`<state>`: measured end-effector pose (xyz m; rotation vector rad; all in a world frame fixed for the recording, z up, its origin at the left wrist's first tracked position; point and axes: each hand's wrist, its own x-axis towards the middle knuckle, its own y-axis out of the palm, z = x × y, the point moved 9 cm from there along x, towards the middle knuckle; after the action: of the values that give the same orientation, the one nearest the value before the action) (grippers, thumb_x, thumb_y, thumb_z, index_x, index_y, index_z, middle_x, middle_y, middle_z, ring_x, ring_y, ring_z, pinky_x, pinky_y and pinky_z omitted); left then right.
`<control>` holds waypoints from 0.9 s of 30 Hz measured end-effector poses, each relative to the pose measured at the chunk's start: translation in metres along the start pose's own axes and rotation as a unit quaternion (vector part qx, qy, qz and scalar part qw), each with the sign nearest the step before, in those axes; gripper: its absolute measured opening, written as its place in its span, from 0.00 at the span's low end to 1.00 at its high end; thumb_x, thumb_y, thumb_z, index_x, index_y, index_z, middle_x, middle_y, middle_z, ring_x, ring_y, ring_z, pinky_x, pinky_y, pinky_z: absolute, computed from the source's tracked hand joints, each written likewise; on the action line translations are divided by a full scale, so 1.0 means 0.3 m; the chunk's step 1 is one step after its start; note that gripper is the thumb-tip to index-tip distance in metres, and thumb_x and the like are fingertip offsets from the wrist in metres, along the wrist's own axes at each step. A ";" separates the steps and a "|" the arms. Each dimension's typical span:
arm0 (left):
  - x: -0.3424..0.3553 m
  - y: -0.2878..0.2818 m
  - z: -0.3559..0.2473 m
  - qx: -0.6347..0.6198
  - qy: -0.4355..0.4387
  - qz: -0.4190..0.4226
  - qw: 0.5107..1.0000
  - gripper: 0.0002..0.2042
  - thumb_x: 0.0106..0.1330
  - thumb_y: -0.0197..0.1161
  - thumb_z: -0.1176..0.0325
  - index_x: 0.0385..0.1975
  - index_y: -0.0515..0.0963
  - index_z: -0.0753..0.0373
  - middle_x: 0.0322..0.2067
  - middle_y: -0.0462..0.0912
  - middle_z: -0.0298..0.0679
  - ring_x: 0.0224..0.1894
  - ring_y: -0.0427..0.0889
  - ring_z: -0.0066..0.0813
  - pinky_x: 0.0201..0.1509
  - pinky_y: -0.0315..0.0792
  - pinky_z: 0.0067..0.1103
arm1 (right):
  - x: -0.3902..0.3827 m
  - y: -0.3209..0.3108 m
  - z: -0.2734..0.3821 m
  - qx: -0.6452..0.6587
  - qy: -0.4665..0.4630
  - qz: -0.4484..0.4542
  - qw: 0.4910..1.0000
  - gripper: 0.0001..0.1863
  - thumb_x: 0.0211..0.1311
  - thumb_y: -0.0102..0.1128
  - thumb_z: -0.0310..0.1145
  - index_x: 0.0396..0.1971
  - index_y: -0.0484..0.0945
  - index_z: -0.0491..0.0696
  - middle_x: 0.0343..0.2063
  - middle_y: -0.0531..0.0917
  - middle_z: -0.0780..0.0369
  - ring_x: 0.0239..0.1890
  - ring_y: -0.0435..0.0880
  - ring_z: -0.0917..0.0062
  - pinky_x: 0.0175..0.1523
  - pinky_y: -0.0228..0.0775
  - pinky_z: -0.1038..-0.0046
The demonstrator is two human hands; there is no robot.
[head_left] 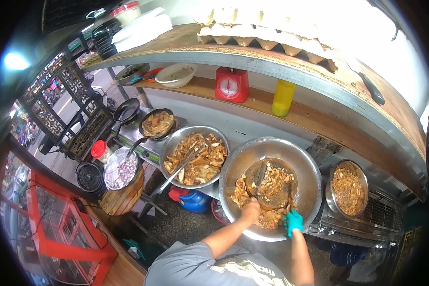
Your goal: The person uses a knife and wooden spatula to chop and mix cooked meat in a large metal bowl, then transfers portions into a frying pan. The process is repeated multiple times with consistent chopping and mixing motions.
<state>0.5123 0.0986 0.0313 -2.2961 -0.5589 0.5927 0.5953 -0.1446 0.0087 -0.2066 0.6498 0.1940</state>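
A steel counter (pixel 233 125) carries a large metal basin (pixel 310 167) at its centre, a second basin of fried pieces (pixel 172 143) at nine o'clock and a smaller bowl (pixel 364 178) at three o'clock. At twelve o'clock, a wooden shelf (pixel 310 114) holds a red scale (pixel 231 85) and a yellow bottle (pixel 282 97).

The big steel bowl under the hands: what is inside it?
Inside the big steel bowl lies a round chopping board with chopped brown food. The board hides the bowl's bottom.
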 end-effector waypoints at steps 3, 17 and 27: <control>-0.089 0.115 -0.100 0.040 0.049 0.113 0.992 0.12 0.66 0.52 0.73 0.44 0.67 0.75 0.31 0.82 0.60 0.35 0.85 0.52 0.39 0.79 0.39 | 0.047 0.098 0.109 -0.249 -0.170 -0.052 0.952 0.13 0.68 0.53 0.33 0.48 0.78 0.45 0.27 0.82 0.57 0.25 0.78 0.75 0.31 0.71 0.68; -0.022 0.016 -0.068 0.075 0.036 0.109 0.990 0.19 0.74 0.46 0.57 0.43 0.72 0.71 0.35 0.82 0.60 0.43 0.83 0.56 0.49 0.76 0.41 | 0.189 -0.091 0.227 -0.327 -0.232 0.004 0.916 0.25 0.66 0.55 0.37 0.62 0.72 0.46 0.55 0.79 0.48 0.59 0.78 0.59 0.62 0.69 0.64; -0.053 -0.126 -0.139 0.155 0.148 -0.019 0.977 0.19 0.69 0.56 0.56 0.41 0.74 0.71 0.30 0.82 0.63 0.33 0.83 0.64 0.37 0.77 0.47 | -0.071 -0.053 0.309 -0.506 -0.285 0.016 0.814 0.20 0.66 0.46 0.34 0.56 0.73 0.47 0.41 0.82 0.45 0.41 0.82 0.48 0.47 0.74 0.50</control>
<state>0.5143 0.0939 0.0896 -2.0223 -0.3392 0.2855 0.6360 -0.1392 0.0960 -1.1256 -0.1171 0.6043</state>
